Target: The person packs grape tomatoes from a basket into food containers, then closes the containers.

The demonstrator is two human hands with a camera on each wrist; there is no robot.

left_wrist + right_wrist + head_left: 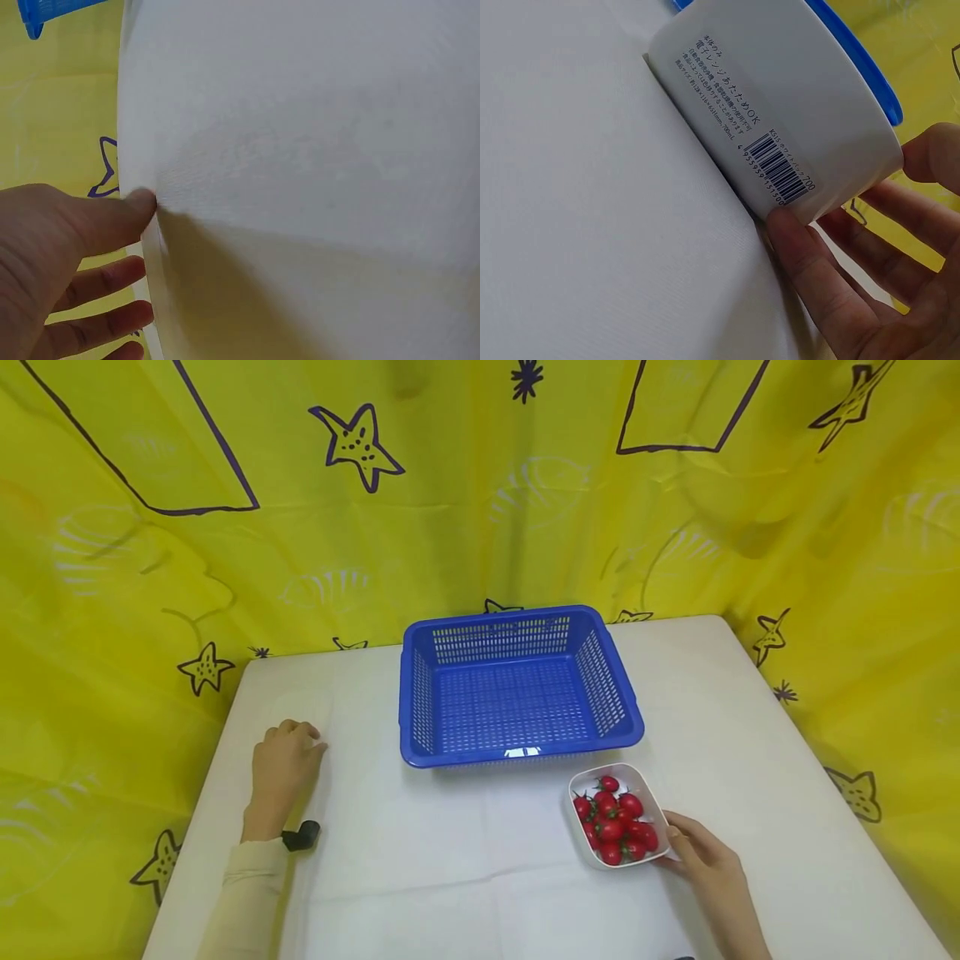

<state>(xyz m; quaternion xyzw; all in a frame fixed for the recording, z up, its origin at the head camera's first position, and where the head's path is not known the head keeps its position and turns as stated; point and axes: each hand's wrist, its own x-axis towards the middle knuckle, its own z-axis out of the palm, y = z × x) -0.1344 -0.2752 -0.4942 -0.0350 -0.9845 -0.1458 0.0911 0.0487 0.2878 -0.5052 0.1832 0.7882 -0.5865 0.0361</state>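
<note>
A square white plastic container of red cherry tomatoes, some with green stems, is in front of the basket's right part. My right hand grips its right side, thumb at the rim and fingers lower on the wall. The right wrist view shows the container's printed side with a barcode label, fingertips at its bottom edge. Its base is close over the white tabletop. My left hand rests on the left part of the table with loosely bent fingers, and nothing shows between its thumb and fingers.
A blue plastic mesh basket with nothing inside stands at the middle back of the white-covered table. Yellow curtains printed with starfish surround the table at the back and both sides. A black band is on the left wrist.
</note>
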